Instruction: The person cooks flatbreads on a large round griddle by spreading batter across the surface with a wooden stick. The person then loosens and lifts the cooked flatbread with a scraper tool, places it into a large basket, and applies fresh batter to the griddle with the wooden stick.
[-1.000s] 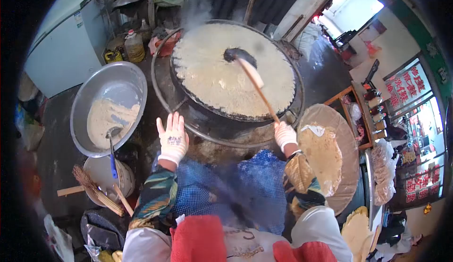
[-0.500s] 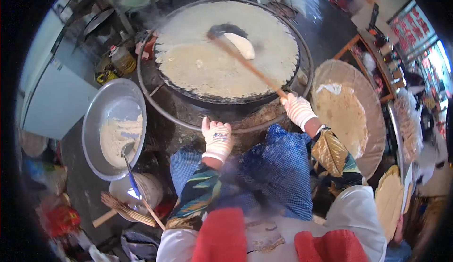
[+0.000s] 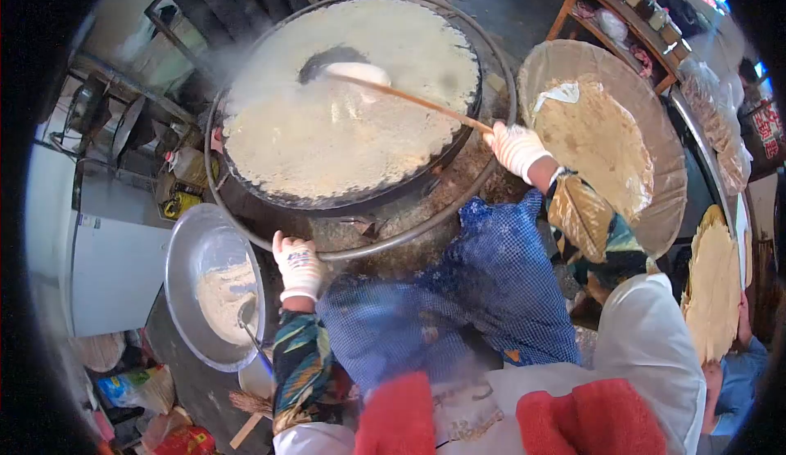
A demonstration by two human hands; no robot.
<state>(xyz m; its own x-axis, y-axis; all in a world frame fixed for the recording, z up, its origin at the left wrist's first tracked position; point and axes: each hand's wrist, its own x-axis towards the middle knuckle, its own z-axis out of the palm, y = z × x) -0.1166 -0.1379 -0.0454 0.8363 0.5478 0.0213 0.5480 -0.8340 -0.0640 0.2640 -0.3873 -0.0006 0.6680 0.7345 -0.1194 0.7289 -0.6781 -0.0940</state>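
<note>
Griddle (image 3: 327,203), near-side gap, then rail (image 3: 368,250); left hand (image 3: 299,268) there, grip unclear; right hand (image 3: 517,150) holds stick (image 3: 426,104).

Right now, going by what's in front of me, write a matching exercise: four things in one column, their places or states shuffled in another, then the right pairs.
1. left hand
2. right hand
3. basin
4. round tray

A. bears a flatbread
B. grips a wooden stick
C. at the metal ring
D. holds pale paste

Pairs: 1-C, 2-B, 3-D, 4-A
</note>
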